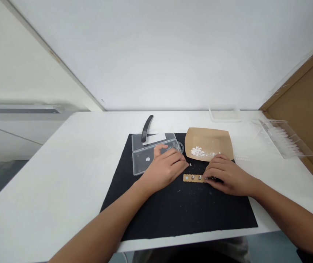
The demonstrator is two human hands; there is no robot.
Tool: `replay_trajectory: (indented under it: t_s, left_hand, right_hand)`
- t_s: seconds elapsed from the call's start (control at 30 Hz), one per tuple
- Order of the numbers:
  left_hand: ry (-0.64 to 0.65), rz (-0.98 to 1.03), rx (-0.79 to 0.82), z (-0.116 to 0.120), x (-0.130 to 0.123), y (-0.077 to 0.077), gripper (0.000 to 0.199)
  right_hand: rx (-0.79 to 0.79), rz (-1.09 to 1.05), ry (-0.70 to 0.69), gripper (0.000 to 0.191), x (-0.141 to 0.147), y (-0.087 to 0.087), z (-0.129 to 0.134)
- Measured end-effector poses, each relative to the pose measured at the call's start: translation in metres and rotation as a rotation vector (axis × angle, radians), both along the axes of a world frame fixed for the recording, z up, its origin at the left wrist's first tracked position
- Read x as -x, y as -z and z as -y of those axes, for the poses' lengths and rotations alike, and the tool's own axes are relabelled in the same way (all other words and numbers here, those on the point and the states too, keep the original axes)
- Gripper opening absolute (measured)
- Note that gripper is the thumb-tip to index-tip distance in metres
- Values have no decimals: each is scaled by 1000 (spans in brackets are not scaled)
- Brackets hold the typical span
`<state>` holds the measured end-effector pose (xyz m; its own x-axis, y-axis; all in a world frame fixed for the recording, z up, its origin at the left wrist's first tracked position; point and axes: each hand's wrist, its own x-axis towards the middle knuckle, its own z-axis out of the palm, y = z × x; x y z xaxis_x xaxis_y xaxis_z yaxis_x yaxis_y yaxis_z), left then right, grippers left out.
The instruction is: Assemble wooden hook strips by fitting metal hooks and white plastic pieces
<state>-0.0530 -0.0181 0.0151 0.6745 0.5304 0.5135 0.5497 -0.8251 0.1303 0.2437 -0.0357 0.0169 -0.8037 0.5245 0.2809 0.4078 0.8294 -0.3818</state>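
Observation:
My left hand (pixel 165 166) is over the right part of an open clear plastic case (pixel 140 160), fingers bent and drawn together; a tiny white piece (pixel 190 164) shows at its fingertips. On the black mat (pixel 173 215) lies a narrow tan strip (pixel 186 178) with shiny round metal pieces on it. My right hand (pixel 223 175) covers the strip's right end, thumb and fingers pressed together there; what they grip, if anything, is hidden. Just behind that hand stands a brown paper tray (pixel 210 135) with many small white pieces (pixel 197 151).
A dark curved tool (pixel 146 128) and a white paper (pixel 154 138) rest on the case lid. Clear containers (pixel 225 114) stand at the back right, one holding white pointed items (pixel 285 140). A cardboard panel (pixel 307 106) borders the right side.

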Motion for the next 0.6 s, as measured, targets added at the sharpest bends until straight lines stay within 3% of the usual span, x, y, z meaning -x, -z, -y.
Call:
replay_trajectory:
  t_s: [0.6]
  left_hand:
    - [-96, -175, 3, 4, -3, 12, 15]
  right_hand:
    - [-12, 5, -4, 9, -1, 3, -1]
